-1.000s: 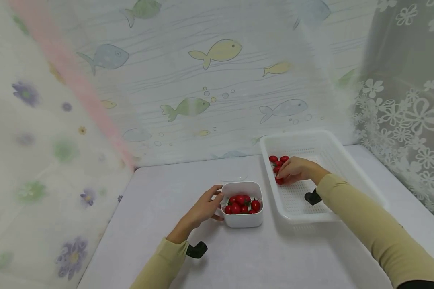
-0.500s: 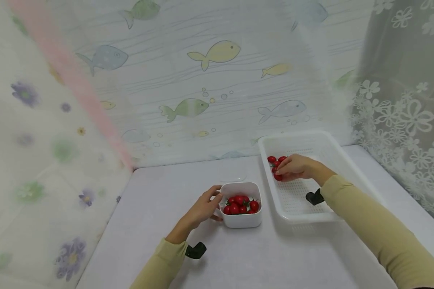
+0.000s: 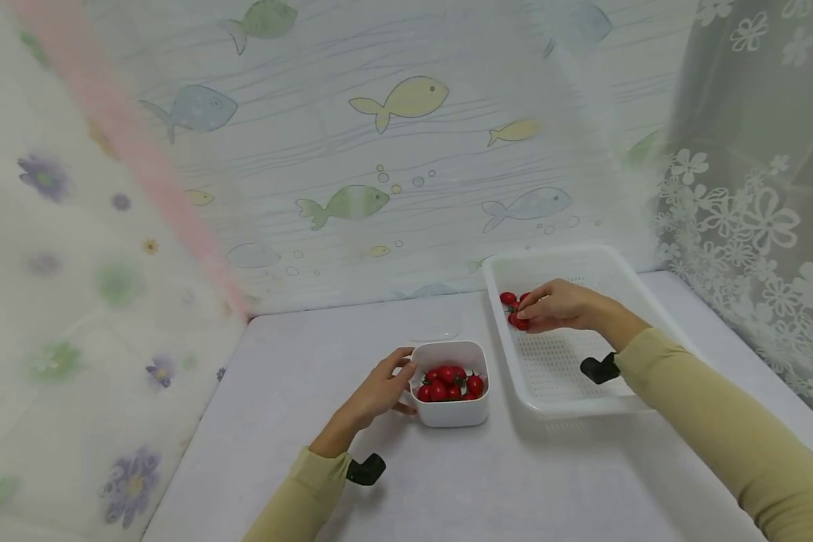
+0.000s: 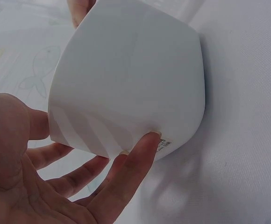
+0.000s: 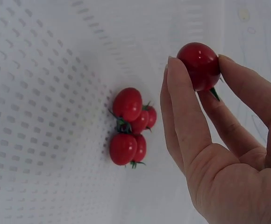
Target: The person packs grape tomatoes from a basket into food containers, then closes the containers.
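My right hand [image 3: 561, 307], over the left side of the perforated white plastic basket [image 3: 557, 409], pinches a red cherry tomato [image 5: 198, 66] between thumb and fingertips. A green stem end sticks out of it in the right wrist view. Below lie several more cherry tomatoes [image 5: 127, 103] on the basket floor, grouped together. My left hand [image 3: 382, 388] rests with spread fingers against the left side of a small white box [image 3: 455, 413]. The left wrist view shows one fingertip on the box wall [image 4: 135, 65]. Inside the box are several cherry tomatoes [image 3: 447, 374].
A white cloth covers the table [image 3: 312, 361]. Behind the box lies a thin clear lid-like piece [image 3: 435, 332]. A fish-print curtain [image 3: 352, 150] hangs along the back, and a flowered curtain [image 3: 95, 316] borders the left side.
My right hand has risen slightly and drawn back, lifting the pinched cherry tomato away from the others in the basket. The left hand stays at the box.
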`<action>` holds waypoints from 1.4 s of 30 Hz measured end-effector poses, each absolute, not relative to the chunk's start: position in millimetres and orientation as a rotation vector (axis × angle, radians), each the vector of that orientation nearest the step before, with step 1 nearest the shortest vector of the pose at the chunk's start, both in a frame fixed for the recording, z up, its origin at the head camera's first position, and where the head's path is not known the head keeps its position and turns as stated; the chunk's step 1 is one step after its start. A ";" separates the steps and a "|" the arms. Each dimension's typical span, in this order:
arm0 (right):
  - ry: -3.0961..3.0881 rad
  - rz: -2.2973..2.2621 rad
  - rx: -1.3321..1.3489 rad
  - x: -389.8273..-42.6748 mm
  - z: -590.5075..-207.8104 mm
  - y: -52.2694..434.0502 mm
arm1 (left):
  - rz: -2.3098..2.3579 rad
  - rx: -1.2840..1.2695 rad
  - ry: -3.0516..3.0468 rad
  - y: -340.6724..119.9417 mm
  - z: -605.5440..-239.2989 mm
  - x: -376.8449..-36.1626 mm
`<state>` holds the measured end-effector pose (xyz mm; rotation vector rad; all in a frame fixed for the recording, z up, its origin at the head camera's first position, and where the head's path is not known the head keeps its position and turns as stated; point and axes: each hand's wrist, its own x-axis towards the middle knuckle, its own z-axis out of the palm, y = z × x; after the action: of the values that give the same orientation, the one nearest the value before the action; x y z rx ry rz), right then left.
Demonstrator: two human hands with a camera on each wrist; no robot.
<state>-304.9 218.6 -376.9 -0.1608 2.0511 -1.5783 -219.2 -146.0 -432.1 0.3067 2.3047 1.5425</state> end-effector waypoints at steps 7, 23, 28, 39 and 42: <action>2.037 -1.583 -0.196 -294.2 -365.1 221.7 | 1.552 0.299 2.300 -145.4 -432.3 -218.7; 2.092 -1.595 -0.350 -267.9 -351.3 207.7 | 1.550 0.293 2.297 -144.8 -431.6 -217.1; 2.080 -1.643 -0.376 -258.6 -349.3 198.4 | 1.553 0.293 2.295 -145.0 -431.8 -216.9; 2.048 -1.726 -0.406 -239.7 -353.9 170.1 | 1.553 0.293 2.298 -144.6 -432.6 -217.5; 2.070 -1.721 -0.416 -236.1 -355.6 163.1 | 1.552 0.294 2.295 -144.5 -432.8 -217.5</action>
<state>-236.1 163.1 -355.6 -0.4156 2.0700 -1.7213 -217.5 -144.5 -432.8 0.2938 2.2947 1.5515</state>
